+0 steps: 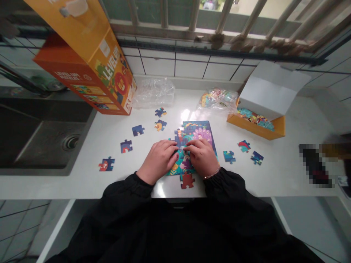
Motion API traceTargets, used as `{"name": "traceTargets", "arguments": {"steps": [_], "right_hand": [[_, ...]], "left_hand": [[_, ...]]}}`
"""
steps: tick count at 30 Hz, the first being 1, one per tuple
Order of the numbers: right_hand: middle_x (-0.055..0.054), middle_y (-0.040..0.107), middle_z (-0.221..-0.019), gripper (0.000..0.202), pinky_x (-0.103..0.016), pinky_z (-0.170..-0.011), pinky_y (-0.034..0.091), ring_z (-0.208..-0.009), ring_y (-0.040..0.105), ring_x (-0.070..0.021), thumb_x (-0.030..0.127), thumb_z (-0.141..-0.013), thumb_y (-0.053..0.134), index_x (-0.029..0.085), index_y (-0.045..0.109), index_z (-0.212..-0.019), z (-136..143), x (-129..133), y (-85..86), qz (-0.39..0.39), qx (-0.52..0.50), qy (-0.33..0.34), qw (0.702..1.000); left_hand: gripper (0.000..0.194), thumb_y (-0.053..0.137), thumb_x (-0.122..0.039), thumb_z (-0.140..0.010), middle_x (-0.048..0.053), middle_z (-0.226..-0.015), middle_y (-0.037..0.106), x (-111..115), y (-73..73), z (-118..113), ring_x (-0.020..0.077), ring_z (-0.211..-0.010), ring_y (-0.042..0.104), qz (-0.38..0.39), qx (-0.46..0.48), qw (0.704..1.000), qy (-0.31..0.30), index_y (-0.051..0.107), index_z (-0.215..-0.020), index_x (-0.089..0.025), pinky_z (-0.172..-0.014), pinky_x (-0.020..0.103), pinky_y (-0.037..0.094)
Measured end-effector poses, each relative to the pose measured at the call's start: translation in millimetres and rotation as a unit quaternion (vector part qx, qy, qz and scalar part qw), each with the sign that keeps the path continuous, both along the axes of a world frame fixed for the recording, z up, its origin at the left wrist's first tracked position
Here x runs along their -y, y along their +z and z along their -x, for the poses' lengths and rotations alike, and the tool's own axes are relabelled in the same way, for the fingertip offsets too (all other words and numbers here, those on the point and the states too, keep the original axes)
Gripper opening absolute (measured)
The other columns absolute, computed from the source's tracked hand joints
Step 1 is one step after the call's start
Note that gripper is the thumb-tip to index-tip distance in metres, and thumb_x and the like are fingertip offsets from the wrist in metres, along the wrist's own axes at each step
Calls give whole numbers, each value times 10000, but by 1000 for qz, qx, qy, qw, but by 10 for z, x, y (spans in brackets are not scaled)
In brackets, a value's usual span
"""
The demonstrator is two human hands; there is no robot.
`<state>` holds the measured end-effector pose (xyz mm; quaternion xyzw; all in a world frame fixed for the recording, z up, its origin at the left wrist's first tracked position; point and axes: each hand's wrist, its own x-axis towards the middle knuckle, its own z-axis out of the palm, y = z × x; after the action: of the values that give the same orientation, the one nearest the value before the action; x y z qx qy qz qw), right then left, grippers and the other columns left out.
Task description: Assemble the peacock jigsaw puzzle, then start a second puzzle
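A partly joined jigsaw puzzle [201, 128] lies flat on the white counter, showing a purple peacock and teal ground. My left hand [160, 159] rests at its left side, fingers bent and pressed together on a puzzle piece near the middle. From the right, my right hand [203, 156] meets it there, its fingertips also closed on the piece. The fingers hide most of that piece. Just below the joined part, a brown puzzle piece [187, 181] sits close to the counter's front edge.
Loose pieces lie left, including a red-and-blue piece [106, 164], and right, including a teal piece [229, 156]. A tall orange puzzle box [109, 76], clear plastic packaging [155, 93], a bag of pieces [218, 98] and an open yellow box [256, 126] stand behind. A sink [41, 138] is far left.
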<state>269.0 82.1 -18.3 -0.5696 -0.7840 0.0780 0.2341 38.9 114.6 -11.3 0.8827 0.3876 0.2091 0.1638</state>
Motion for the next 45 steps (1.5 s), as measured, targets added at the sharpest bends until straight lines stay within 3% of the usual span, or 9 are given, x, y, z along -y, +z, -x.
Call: {"name": "traceTargets", "arguments": {"steps": [9, 17, 32, 37, 40, 42, 45], "right_hand": [[-54, 780, -1323, 322, -467, -1181, 458, -1227, 623, -271, 66, -996, 572, 246, 813, -1111, 26, 4, 10, 10, 1, -1, 1000], [-54, 784, -1302, 279, -455, -1148, 471, -1219, 629, -269, 72, -986, 590, 229, 792, -1098, 34, -1, 11, 10, -14, -5, 1000], [-51, 786, -1257, 224, -465, -1123, 479, -1176, 638, -271, 87, -974, 635, 242, 778, -1048, 29, -22, -1, 6, -36, -11, 999], [-82, 767, -1282, 257, -459, -1067, 506, -1185, 631, -285, 91, -978, 616, 227, 782, -1120, 39, 62, 155, -14, -9, -12, 1000], [-82, 754, -1319, 263, -469, -1037, 506, -1185, 618, -300, 111, -992, 613, 237, 781, -1150, 85, 152, 269, -38, 25, -13, 999], [-78, 753, -1327, 252, -470, -1014, 504, -1165, 615, -301, 118, -1001, 610, 239, 779, -1145, 124, 198, 308, -43, 48, -11, 998], [-78, 754, -1339, 241, -471, -991, 503, -1161, 610, -304, 127, -1009, 615, 236, 770, -1159, 165, 234, 303, -39, 75, -7, 996]], "left_hand": [[140, 668, -264, -1022, 100, -1443, 719, -10, 5, -9, 308, -1337, 638, 1, -4, 1000, 6, 731, -1139, -220, -1134, 530, 501], [211, 648, -286, -1038, 100, -1436, 718, -17, 1, -18, 302, -1338, 636, 2, -7, 1000, 7, 707, -1233, -232, -1132, 516, 492], [144, 647, -273, -1041, 102, -1360, 739, -25, 35, -15, 299, -1280, 661, -11, 0, 1000, -3, 727, -1148, -220, -1084, 492, 507], [133, 624, -296, -1083, 53, -997, 767, 263, 277, -110, 234, -976, 701, -6, 79, 996, -49, 709, -1023, -213, -915, 416, 536], [166, 641, -343, -1089, 44, -950, 756, 582, 432, -248, 215, -890, 685, 11, 98, 988, -118, 694, -1004, -210, -803, 374, 526], [241, 663, -424, -1079, 48, -930, 752, 765, 478, -338, 213, -843, 679, 1, 90, 987, -132, 682, -993, -199, -756, 369, 520], [254, 623, -404, -1103, 39, -884, 741, 918, 468, -430, 201, -799, 674, -19, 85, 989, -121, 674, -970, -193, -719, 355, 520]]}}
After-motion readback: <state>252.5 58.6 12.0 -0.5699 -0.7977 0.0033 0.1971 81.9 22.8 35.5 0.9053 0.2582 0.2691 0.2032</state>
